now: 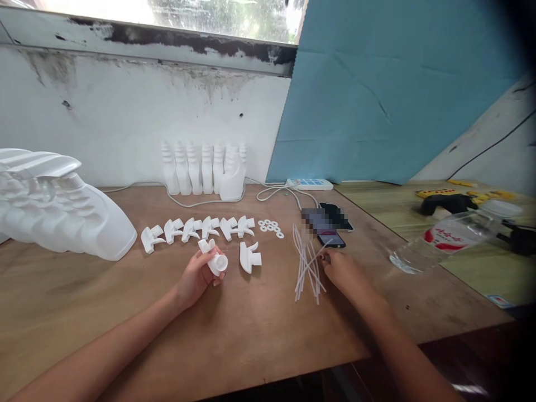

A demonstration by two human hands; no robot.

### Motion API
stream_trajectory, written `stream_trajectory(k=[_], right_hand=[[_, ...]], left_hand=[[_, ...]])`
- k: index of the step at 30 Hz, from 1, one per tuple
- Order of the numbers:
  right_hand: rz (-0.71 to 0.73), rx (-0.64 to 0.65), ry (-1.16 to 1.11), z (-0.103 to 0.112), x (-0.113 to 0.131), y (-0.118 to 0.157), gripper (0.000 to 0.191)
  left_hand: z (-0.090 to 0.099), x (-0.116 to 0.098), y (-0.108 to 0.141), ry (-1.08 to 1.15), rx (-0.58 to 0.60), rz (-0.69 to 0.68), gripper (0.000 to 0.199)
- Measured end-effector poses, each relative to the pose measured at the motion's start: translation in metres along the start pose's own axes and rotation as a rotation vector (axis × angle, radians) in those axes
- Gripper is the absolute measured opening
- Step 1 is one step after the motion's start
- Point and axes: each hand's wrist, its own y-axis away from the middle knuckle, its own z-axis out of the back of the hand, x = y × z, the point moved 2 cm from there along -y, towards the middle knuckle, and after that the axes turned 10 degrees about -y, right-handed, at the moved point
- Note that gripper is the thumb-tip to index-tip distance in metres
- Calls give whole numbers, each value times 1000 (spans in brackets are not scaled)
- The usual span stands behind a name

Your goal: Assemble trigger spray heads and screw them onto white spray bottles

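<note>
In my left hand is a white trigger spray head, its round collar facing me. My fingers wrap round it above the table. My right hand is at the right edge of a loose bundle of thin, clear plastic tubes. Its fingertips are pinched together at one of the tubes; the exact grip is partly hidden. Another trigger spray head lies between my hands. Behind it runs a row of several more spray heads, with a small group of white ring washers at its right end.
White bottles stand against the wall, and more are piled at left. Phones and a white power strip with cables lie behind the tubes. A large clear bottle leans at right.
</note>
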Motion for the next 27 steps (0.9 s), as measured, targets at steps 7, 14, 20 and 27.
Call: stream_trajectory(k=[7,14,20,27], right_hand=[[61,15,62,4,20,-6,38],[338,-96,-653,55,90,-9,45],[446,447,-1227,45,156,-7,30],[513,727,-1280,1,175,12,13]], left_hand=[[1,0,-1,20,-18,23,22],[10,1,-7,132,-54,-3,23],[15,-2,-11,25,-124,-66,28],[14,1,-13,-59,-212,-80,38]])
